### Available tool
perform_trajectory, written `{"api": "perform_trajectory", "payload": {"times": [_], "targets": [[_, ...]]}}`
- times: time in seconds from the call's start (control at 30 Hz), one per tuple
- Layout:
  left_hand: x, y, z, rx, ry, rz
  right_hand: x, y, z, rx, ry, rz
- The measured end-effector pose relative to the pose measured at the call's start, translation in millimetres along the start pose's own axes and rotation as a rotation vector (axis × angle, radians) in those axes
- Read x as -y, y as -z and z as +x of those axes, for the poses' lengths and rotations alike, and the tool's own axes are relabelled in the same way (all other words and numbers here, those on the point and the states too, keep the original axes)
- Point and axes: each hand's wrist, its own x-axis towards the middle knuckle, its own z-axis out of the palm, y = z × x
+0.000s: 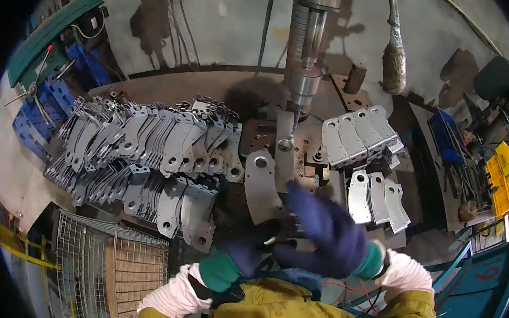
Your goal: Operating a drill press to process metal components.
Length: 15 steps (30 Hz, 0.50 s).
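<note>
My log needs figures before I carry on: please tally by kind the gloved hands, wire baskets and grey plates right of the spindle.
Gloved hands, left and right: 2
Wire basket: 1
Far plates, faces showing: 4
Near plates, faces showing: 3
Total: 10

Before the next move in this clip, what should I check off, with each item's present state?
1. Left hand and right hand gloved: ok.
2. Right hand apart from the spindle: ok; a gap shows between them.
3. Left hand gripping the nearer metal plate: cannot tell; blur and shadow.
4. Spindle tip touching the farther metal plate: cannot tell from this angle.
5. Left pile of plates evenly aligned: not ok; they lean at mixed angles.
</note>
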Motion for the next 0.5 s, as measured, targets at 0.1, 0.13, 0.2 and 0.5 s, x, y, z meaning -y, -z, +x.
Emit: {"api": "perform_trajectory", "payload": {"times": [0.1,0.13,0.2,0.5], "targets": [[24.6,22.1,-9.8,-0.114,-0.133,0.438,-28.5,43.4,38.2,-0.230,-0.056,-0.223],[25.7,26.5,-7.6,-0.180,-0.074,0.307,-40.7,59.8,54.2,-0.367,-0.043,-0.264],[21.9,33.0,4.9,-0.316,0.131,-0.251,-68.2,79.9,74.6,-0.659,0.019,-0.324],[38.7,34.3,46.9,-0.349,0.485,-0.942,-147.8,135.6,147.3,-0.491,-0.507,0.028]]}}
